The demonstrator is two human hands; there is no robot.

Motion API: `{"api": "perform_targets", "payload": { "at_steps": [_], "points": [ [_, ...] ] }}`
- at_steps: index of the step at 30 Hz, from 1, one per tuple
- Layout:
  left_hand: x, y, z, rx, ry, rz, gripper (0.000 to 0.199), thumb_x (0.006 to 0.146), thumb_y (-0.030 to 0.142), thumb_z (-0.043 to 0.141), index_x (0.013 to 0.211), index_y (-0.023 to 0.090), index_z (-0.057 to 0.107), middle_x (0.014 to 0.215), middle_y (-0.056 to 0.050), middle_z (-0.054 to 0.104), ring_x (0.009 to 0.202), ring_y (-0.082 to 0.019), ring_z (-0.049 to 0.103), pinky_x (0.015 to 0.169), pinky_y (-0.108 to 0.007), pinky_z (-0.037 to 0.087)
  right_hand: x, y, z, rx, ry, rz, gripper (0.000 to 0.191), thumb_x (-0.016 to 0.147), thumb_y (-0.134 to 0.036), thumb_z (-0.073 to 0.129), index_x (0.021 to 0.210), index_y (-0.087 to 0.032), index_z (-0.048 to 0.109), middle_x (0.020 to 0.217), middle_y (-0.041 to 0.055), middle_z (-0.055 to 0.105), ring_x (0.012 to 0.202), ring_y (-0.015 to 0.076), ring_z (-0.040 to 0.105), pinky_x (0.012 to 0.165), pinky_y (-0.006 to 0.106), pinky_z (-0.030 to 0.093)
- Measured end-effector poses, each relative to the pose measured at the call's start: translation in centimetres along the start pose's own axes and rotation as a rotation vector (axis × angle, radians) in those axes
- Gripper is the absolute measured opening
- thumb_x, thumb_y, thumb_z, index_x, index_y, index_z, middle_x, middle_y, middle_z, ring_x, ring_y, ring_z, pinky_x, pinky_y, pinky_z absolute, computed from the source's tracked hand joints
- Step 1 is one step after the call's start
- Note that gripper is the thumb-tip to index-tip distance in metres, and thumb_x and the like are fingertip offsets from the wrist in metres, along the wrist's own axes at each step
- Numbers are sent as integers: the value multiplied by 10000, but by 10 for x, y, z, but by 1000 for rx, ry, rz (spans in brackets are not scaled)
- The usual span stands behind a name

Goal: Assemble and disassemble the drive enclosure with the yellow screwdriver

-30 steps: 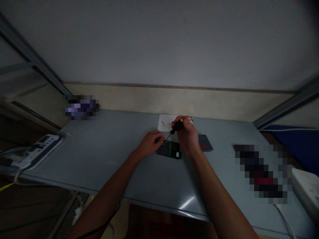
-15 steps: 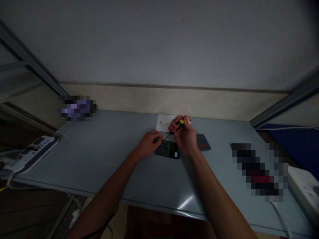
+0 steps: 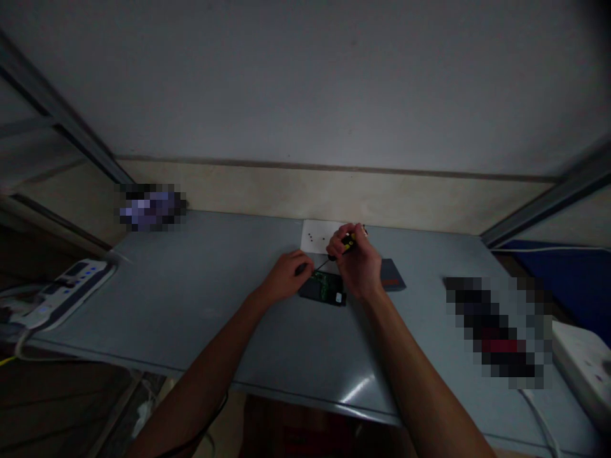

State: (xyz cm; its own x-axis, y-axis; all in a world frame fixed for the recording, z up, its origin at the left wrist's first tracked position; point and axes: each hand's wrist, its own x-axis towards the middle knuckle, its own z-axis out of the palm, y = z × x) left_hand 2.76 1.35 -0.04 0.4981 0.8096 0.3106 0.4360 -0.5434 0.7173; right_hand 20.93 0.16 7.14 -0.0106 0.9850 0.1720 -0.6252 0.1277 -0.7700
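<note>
My right hand (image 3: 360, 264) is closed around a yellow-and-black screwdriver (image 3: 349, 241). Its thin shaft slants down and left, the tip at the upper left of an opened dark device (image 3: 312, 293). A green circuit board (image 3: 327, 284) and a small white label show on that flat device. At its upper left edge, my left hand (image 3: 285, 275) has its fingers pressed together by a small black piece (image 3: 300, 269), which it seems to grip. Behind the hands lies a white sheet (image 3: 312, 230) with several tiny dark specks on it, looking like screws. My right hand partly covers the sheet.
A dark grey flat panel (image 3: 394, 277) lies right of my right hand. On the grey table (image 3: 205, 299), a power strip (image 3: 71, 292) sits at the left edge and a white box-like socket (image 3: 582, 362) at the right. Blurred-out objects lie back left and right.
My right hand has turned the screwdriver handle slightly, so less of its yellow end shows. The whole view has shifted a little; the left hand stays in place at the device.
</note>
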Motion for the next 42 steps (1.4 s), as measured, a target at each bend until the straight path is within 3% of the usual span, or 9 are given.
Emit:
{"api": "perform_targets", "payload": {
  "at_steps": [16, 24, 29, 37, 42],
  "points": [
    [2, 2, -1, 29, -5, -10, 210, 1001, 213, 532, 862, 182, 687, 891, -37, 682, 863, -179, 629, 810, -304, 468, 1, 4, -3, -10, -5, -53, 353, 903, -571, 689, 792, -259, 565, 650, -29, 452, 585, 130, 408, 568, 292, 365],
    [1, 1, -1, 4, -11, -13, 204, 993, 219, 529, 857, 184, 677, 901, -37, 675, 855, -176, 622, 812, -301, 468, 2, 10, -8, -172, 35, -88, 386, 925, -612, 660, 821, -242, 620, 757, -5, 602, 687, 136, 560, 657, 297, 444],
    [1, 1, -2, 1, -17, -17, 198, 994, 212, 533, 862, 181, 679, 902, -36, 667, 853, -172, 619, 803, -292, 464, 3, 10, -8, -277, 65, -94, 450, 969, -659, 563, 865, -240, 689, 755, 7, 625, 722, 142, 574, 678, 290, 449],
    [1, 5, -3, -9, -9, -12, 190, 989, 198, 546, 852, 180, 676, 891, -30, 659, 847, -169, 617, 797, -291, 466, 7, 9, -1, -4, 30, -7, 492, 954, -712, 536, 827, -250, 647, 634, -28, 444, 602, 130, 455, 617, 286, 421],
    [1, 4, -2, -22, -5, 5, 193, 992, 184, 541, 856, 179, 678, 906, -34, 676, 848, -167, 626, 799, -289, 466, 5, 5, -7, 65, 31, 12, 299, 905, -517, 710, 829, -250, 599, 691, -26, 433, 641, 136, 435, 638, 286, 419]
  ]
}}
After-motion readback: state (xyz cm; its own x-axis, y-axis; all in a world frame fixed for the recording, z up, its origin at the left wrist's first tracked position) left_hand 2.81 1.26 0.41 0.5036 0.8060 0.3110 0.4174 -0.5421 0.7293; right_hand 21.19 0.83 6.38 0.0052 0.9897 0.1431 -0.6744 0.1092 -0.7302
